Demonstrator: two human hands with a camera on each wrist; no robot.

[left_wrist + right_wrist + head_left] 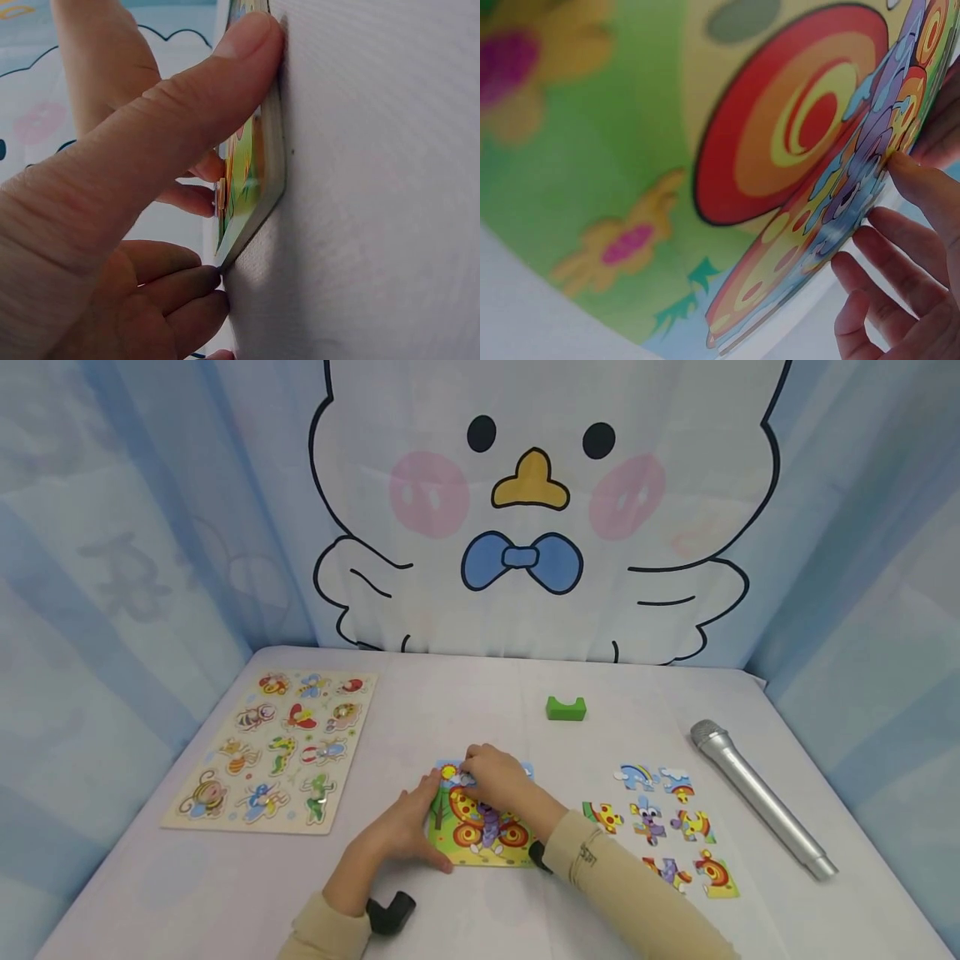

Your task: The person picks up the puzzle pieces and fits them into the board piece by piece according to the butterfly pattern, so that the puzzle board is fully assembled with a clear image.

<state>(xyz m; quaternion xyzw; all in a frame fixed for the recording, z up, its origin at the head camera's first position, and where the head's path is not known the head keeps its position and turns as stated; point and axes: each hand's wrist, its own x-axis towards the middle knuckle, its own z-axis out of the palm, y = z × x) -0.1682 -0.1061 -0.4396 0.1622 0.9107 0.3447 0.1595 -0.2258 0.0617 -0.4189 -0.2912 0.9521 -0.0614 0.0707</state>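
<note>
A butterfly jigsaw board (480, 860) lies flat in front of me in the head view. My left hand (401, 827) rests along its left side, thumb at the near edge and fingertips near the far left corner. In the left wrist view its thumb (247, 45) presses on the board's edge. My right hand (498, 781) reaches over the far left part of the board. Its fingertips pinch a small puzzle piece (220, 196) close to the board surface, mostly hidden by the fingers. The right wrist view shows the right fingers (889, 232) bent at the board's far edge.
Several loose jigsaw pieces (647, 820) lie in rows to the right. Beyond them a silver microphone (763, 802) lies aslant. A notched green block (566, 709) stands behind the board. An insect puzzle board (262, 752) lies at the left, and a curtain (532, 627) hangs behind the table.
</note>
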